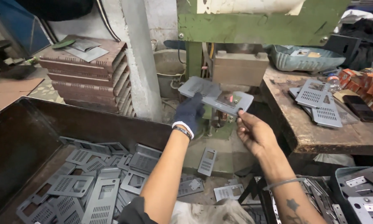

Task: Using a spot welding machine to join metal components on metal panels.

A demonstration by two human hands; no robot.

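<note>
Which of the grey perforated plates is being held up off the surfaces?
The plate under the green press, held by the gloved left hand and bare right hand. The others lie in the bin, floor or bench.

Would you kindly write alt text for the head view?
Two hands, the gloved left hand and bare right hand, hold a grey perforated metal plate under a green press. Similar plates fill a dark bin at left.

A dark bin (16, 137) on the left holds many grey perforated plates (95, 182). Behind it stands a stack of brown panels (87, 79) — and a wooden bench (319, 132) carries more plates (319, 101) and orange boxes (361, 81).
</note>
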